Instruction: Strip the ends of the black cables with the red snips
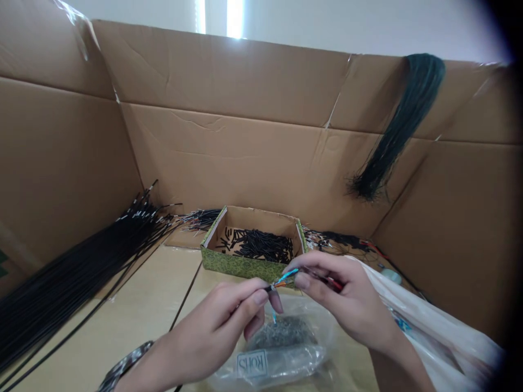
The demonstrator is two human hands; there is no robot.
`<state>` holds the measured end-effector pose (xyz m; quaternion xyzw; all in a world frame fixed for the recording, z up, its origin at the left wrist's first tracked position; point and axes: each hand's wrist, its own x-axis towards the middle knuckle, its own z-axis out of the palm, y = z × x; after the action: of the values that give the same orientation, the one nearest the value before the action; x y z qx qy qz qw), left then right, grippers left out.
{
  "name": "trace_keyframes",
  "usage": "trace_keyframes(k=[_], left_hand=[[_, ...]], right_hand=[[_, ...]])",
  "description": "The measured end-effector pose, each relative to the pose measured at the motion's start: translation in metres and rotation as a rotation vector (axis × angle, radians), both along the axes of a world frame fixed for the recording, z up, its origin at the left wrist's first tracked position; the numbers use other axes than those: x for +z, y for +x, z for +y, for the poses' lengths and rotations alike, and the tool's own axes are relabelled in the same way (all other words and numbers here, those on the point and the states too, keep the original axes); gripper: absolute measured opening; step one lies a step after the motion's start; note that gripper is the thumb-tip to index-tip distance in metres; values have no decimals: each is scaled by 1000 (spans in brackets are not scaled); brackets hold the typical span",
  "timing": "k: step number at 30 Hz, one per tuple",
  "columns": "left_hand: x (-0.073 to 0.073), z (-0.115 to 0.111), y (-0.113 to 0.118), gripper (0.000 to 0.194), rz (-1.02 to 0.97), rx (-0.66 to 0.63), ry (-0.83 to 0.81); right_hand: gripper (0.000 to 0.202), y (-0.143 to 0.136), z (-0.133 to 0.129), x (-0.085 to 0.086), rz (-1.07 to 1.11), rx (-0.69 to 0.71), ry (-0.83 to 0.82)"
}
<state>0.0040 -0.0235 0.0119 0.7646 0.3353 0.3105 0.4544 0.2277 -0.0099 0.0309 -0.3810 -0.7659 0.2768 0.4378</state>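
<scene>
Head view: we see the thin wires (blue and orange tips) held between both hands above the table's near edge. The left hand pinches their end; the right hand is closed on them.

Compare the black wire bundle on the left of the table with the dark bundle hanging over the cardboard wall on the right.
The black wire bundle lies flat along the table, while the dark hanging bundle drapes over the cardboard wall and points downward. The table bundle looks longer and fans out, showing pale tips at its far end; the hanging bundle looks greenish, more tightly gathered, and frays at its lower end. Both are many thin strands grouped together.
</scene>
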Motion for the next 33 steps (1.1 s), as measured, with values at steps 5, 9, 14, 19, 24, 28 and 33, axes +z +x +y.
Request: trace_keyframes(k=[5, 9, 14, 19, 24, 28, 33], left_hand=[[-6, -1, 2, 39, -129, -32, -99], [-11, -1, 4, 39, -256, -83, -291], [-18, 2, 9, 42, -463, -195, -530], [-21, 3, 15, 41, -490, -145, -501], [-24, 1, 18, 30, -521, -18, -445], [-24, -3, 16, 34, -583, -19, -421], [-17, -6, 10, 34, -676, 31, -388]], right_hand=[[15, -14, -6, -6, 78, 27, -78], [15, -24, -6, -11, 181, 40, -108], [9, -32, -3, -14, 298, 69, -139], [11, -34, -5, -13, 329, 70, -208], [10, -42, -4, -15, 360, 53, -243], [7, -48, 3, -21, 400, 39, -242], [15, -38, 4, -15, 299, 37, -269]])
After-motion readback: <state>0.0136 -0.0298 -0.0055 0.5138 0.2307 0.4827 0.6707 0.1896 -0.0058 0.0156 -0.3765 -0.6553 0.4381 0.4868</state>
